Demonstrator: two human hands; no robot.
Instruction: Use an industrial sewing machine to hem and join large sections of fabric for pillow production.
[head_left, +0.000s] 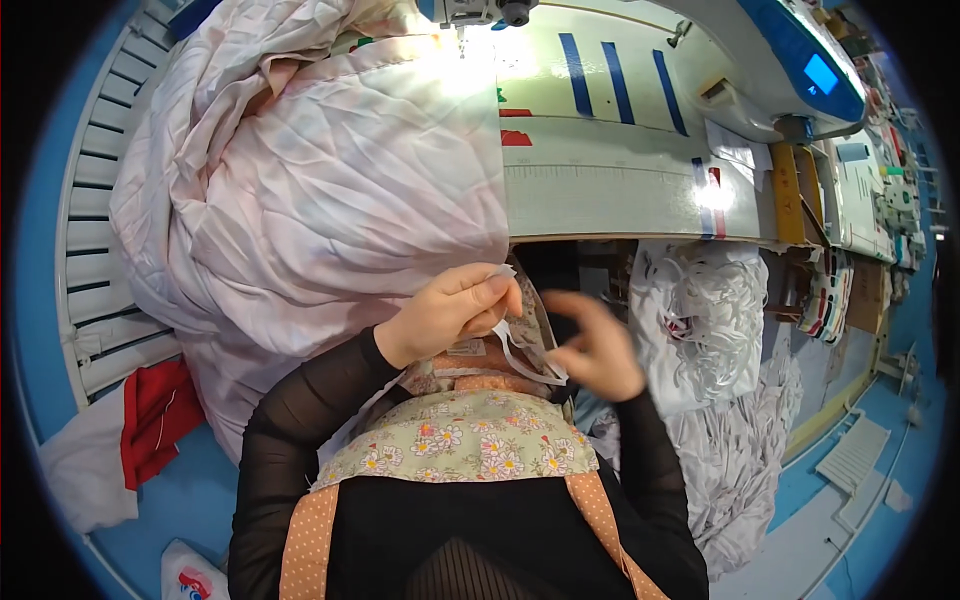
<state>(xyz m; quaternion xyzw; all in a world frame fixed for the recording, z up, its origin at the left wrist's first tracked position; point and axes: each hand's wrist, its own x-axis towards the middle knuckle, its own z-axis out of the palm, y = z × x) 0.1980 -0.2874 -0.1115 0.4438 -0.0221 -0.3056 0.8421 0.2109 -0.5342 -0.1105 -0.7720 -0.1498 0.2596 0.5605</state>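
Observation:
My left hand is closed, with thumb and fingertips pinching a narrow white strip, which looks like tape or elastic. From the pinch the strip hangs down in a curve over my lap, in front of my flowered apron. To the right, my right hand is smeared by motion; its thumb and forefinger look spread, close to the strip's lower end. Whether the thumb touches the strip, I cannot tell. A large pale pink cloth covers the left of the sewing table, its edge just beyond my left hand.
A lit sewing machine head stands over the cloth's far edge. The white tabletop carries blue tape marks and a ruler. Right of my lap hangs a bundle of white strips, with crumpled pale cloth below. A slatted rail runs along the left.

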